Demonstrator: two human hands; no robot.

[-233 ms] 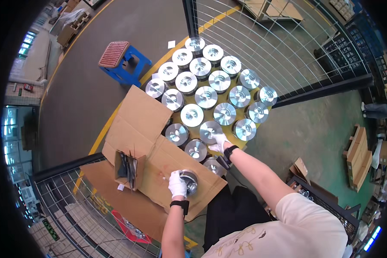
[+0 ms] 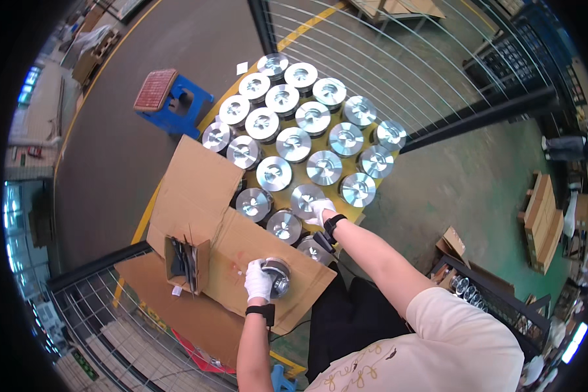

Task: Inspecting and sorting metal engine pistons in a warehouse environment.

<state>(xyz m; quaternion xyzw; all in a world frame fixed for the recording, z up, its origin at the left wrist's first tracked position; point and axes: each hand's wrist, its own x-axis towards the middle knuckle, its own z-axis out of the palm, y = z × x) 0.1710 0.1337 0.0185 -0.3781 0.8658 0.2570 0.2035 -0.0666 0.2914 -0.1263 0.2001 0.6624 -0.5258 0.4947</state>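
Note:
On the brown cardboard [image 2: 307, 271] in front of me, a metal piston [image 2: 279, 279] lies on its side. My left hand [image 2: 258, 282], in a white glove, grips it from the left with the fingers over its edge. Farther right, my gloved right hand [image 2: 321, 211] has its fingers against the side of an upright piston [image 2: 305, 198] in the nearest rows. Its fingertips are partly hidden behind that piston. Several more silvery pistons [image 2: 293, 144] stand in rows with round crowns facing up. Close to my right wrist is another piston [image 2: 312, 248], partly covered by a dark object.
A small cardboard box [image 2: 201, 258] with dark strips stands left of my left hand. Wire mesh fence panels [image 2: 398, 72] rise beyond the pistons and at lower left. A blue stool [image 2: 183, 104] stands at far left, and a black crate [image 2: 496, 304] of metal parts at right.
The whole view has shifted slightly, so the scene sits farther left in the picture. Both hands stay on the same pistons, with no clear movement relative to them.

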